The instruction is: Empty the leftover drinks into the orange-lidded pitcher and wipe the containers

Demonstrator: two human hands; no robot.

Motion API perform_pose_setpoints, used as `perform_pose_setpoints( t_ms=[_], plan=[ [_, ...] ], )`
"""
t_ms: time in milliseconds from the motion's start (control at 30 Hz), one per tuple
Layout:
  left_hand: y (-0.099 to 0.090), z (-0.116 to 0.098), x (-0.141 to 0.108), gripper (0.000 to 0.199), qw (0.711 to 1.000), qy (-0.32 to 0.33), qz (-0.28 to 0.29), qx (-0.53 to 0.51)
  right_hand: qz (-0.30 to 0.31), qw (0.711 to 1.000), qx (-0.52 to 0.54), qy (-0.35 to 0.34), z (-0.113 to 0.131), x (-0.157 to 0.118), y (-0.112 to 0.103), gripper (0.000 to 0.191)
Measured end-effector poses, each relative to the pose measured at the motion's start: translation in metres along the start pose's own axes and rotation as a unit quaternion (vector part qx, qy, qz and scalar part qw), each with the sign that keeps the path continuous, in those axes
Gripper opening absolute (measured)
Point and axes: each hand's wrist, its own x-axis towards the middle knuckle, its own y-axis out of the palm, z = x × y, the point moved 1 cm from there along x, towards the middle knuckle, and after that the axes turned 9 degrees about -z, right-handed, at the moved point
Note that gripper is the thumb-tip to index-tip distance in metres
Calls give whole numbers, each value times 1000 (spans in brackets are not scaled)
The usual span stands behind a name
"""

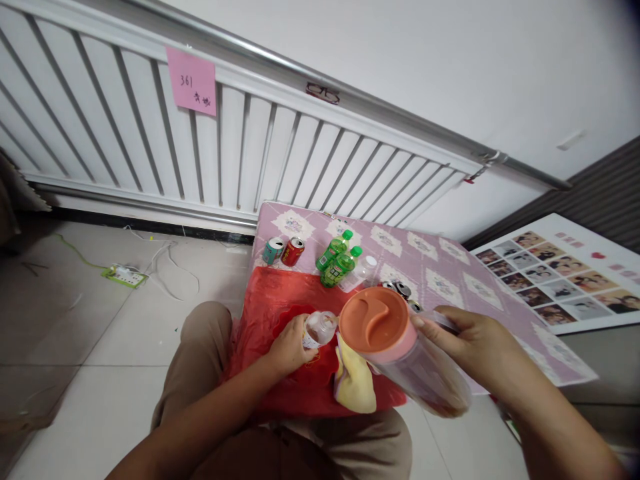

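Observation:
My right hand (463, 340) grips the handle of a clear pitcher (425, 373) with an orange lid (375, 320). The pitcher is tilted, its lid end toward the left, and some brownish liquid shows near its base. Closed round a small clear bottle (320, 329) with a label, my left hand (293, 347) holds it just left of the lid. The bottle's open-looking mouth is close to the pitcher's lid; whether they touch I cannot tell. A yellow cloth (356, 380) lies on the red plastic sheet (265, 300) below them.
Beyond the sheet stand a teal can (273, 251), a red can (293, 252), two green bottles (337, 263) and a clear bottle (367, 268). Dark cans (397, 288) sit partly behind the lid. A radiator (280, 147) lines the wall; a power strip (124, 275) lies on the floor.

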Motion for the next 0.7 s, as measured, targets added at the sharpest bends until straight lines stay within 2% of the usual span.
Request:
perform_pose_setpoints(
  t_ms=[700],
  plan=[
    [0,1,0,72,1000,8,1,11,0,1000,13,-16,-2,2,1,56]
  ],
)
